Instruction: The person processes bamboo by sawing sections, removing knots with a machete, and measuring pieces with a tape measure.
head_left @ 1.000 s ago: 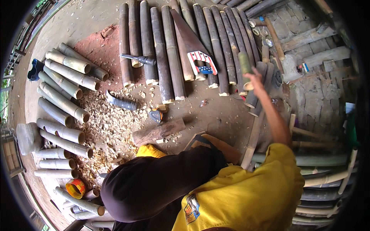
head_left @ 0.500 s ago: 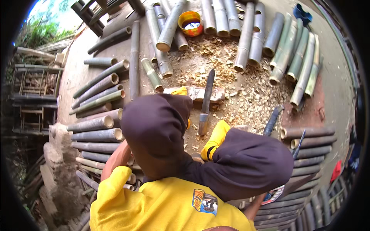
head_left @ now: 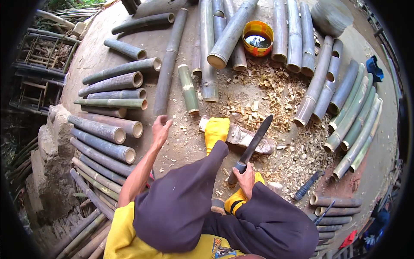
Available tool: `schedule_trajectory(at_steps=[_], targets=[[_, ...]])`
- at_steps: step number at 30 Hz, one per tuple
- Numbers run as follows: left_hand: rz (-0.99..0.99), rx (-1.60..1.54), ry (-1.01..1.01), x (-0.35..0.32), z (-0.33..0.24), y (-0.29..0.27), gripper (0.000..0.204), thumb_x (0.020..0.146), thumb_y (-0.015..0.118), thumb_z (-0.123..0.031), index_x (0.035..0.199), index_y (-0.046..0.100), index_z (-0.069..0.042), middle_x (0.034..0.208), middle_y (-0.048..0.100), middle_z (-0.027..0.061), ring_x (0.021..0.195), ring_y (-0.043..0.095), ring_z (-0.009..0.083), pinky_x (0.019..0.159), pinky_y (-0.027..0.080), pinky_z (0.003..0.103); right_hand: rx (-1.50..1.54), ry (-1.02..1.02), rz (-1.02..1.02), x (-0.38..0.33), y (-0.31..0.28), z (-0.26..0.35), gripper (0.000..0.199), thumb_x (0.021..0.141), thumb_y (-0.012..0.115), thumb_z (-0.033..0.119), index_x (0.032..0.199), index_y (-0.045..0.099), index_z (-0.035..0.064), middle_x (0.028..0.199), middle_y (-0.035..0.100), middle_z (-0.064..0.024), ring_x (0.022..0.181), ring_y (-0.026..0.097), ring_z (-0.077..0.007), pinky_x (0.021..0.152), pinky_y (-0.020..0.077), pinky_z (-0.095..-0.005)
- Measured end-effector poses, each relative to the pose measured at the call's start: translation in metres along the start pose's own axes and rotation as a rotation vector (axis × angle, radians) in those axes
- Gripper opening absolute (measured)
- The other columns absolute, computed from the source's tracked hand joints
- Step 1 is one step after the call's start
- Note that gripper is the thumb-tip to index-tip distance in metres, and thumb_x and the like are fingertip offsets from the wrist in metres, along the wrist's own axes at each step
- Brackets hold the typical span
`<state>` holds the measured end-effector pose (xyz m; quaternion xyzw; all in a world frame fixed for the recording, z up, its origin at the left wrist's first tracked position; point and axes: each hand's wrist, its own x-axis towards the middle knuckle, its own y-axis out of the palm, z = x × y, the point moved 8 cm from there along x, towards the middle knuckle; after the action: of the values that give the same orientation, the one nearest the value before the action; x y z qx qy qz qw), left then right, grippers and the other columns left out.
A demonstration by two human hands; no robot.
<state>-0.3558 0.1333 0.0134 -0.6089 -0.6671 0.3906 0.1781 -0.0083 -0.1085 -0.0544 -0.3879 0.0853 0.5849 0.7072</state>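
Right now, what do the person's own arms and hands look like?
Both hands are bare. The left hand comes off a bare forearm below a short yellow shirt sleeve. By the right hand sits a yellow cuff with a dark band; whether that is a sleeve is unclear.

Soft, even daylight falls on the scene with only faint shadows and no glare. Focus is sharp at centre; fisheye distortion bends the edges into a black rim.

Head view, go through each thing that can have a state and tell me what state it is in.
left hand: open, empty, above bare ground
right hand: closed on the handle
long knife: held, blade resting across the wood block
striped bowl: upright, liquid inside
bamboo poles: lying flat, cut ends hollow
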Motion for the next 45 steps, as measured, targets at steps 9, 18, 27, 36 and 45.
schedule_trajectory(at_steps=[9, 18, 27, 36, 45], targets=[[0.082, -0.134, -0.189, 0.082, -0.035, 0.115, 0.041, 0.072, 0.070, -0.027, 0.095, 0.055, 0.003, 0.093, 0.060, 0.0159, 0.087, 0.061, 0.0237, 0.068, 0.051, 0.035, 0.067, 0.021, -0.046, 0.004, 0.000, 0.013, 0.047, 0.073, 0.073, 0.037, 0.097, 0.055, 0.0012, 0.086, 0.065, -0.0197, 0.079, 0.064, -0.0343, 0.071, 0.0492, -0.0402], [0.434, -0.720, 0.111, -0.063, -0.171, 0.068, 0.068, 0.072, 0.065, -0.011, 0.129, 0.029, -0.003, 0.096, 0.053, 0.0098, 0.078, 0.060, 0.0193, 0.064, 0.053, 0.029, 0.343, -0.168, -0.201, 0.011, -0.115, 0.075, 0.063, 0.073, 0.070, 0.046, 0.120, 0.055, 0.0069, 0.081, 0.066, -0.0157, 0.077, 0.065, -0.0227, 0.068, 0.0510, -0.0338], [0.770, -0.445, 0.225, -0.091, -0.188, 0.097, 0.045, 0.081, 0.064, -0.009, 0.123, 0.051, -0.003, 0.113, 0.056, 0.0077, 0.095, 0.055, 0.0156, 0.083, 0.047, 0.029, 0.723, -0.060, -0.549, 0.073, -0.263, 0.059, 0.084, 0.074, 0.070, 0.031, 0.133, 0.023, -0.0047, 0.119, 0.045, -0.0282, 0.090, 0.060, -0.0311, 0.077, 0.0562, -0.0429], [0.311, -0.229, -0.090, -0.069, -0.004, 0.010, 0.039, 0.077, 0.066, -0.012, 0.113, 0.057, 0.000, 0.105, 0.060, 0.0111, 0.094, 0.059, 0.0217, 0.080, 0.048, 0.032, 0.196, -0.541, -0.869, 0.077, -0.248, 0.093, 0.047, 0.083, 0.064, 0.013, 0.123, 0.049, -0.0049, 0.113, 0.056, -0.0199, 0.106, 0.053, -0.0243, 0.090, 0.0416, -0.0331], [-0.596, 0.007, -0.182, -0.039, 0.098, -0.158, 0.037, 0.069, 0.067, -0.014, 0.104, 0.059, -0.003, 0.094, 0.065, 0.0129, 0.086, 0.063, 0.0235, 0.080, 0.049, 0.035, 0.394, -0.020, 0.020, -0.011, 0.020, -0.027, 0.058, 0.078, 0.072, 0.026, 0.120, 0.045, -0.0045, 0.095, 0.058, -0.0154, 0.084, 0.058, -0.0191, 0.074, 0.0472, -0.0293]])
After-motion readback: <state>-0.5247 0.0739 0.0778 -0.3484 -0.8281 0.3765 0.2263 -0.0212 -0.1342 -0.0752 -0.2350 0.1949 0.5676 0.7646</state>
